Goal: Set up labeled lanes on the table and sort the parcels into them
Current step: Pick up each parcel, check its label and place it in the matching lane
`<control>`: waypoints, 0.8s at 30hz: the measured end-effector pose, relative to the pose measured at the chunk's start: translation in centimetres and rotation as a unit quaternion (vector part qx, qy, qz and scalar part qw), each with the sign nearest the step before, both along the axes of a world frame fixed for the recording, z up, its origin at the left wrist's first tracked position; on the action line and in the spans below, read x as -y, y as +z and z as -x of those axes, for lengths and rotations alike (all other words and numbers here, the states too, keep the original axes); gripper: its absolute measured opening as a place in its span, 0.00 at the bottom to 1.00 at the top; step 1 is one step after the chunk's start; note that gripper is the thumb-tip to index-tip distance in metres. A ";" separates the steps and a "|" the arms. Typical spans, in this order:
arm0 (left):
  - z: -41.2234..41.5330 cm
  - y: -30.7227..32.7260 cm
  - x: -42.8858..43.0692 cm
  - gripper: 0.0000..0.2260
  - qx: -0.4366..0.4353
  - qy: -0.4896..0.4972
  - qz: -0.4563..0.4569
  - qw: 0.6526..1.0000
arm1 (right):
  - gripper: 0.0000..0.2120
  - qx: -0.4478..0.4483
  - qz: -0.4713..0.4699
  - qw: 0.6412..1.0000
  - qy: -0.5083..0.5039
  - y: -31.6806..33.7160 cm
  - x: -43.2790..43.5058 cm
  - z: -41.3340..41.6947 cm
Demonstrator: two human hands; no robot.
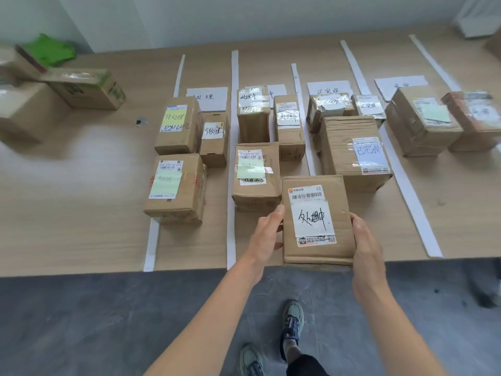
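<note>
Cardboard parcel (317, 221), hand-lettered white label up, is at the near counter (81, 213) edge, covering the near end of the white strip (296, 77) between the second and third lanes. Left grip (267, 234) and right grip (366, 240) clasp its two sides, fingers curled round the edges. Sorted parcels (173, 185) fill the lanes beyond.

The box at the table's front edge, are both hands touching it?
Touching. The head view shows the left hand against the box on one side, the right hand on the other.
</note>
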State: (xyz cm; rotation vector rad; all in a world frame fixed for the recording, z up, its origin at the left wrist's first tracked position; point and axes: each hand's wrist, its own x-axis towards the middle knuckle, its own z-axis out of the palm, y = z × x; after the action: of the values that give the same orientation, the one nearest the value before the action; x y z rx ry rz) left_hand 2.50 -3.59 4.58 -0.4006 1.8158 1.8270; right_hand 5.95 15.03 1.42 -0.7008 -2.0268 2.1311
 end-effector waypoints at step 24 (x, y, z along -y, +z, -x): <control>-2.4 -6.1 6.3 0.18 0.066 0.097 0.062 0.991 | 0.16 0.127 0.041 0.989 0.057 -5.8 7.6 -1.0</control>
State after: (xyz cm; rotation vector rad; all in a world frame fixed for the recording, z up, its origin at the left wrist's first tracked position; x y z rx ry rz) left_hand 4.89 -9.93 -1.57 -0.7504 1.8585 1.7707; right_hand 6.91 7.44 -4.34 -0.9338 -2.1602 2.3048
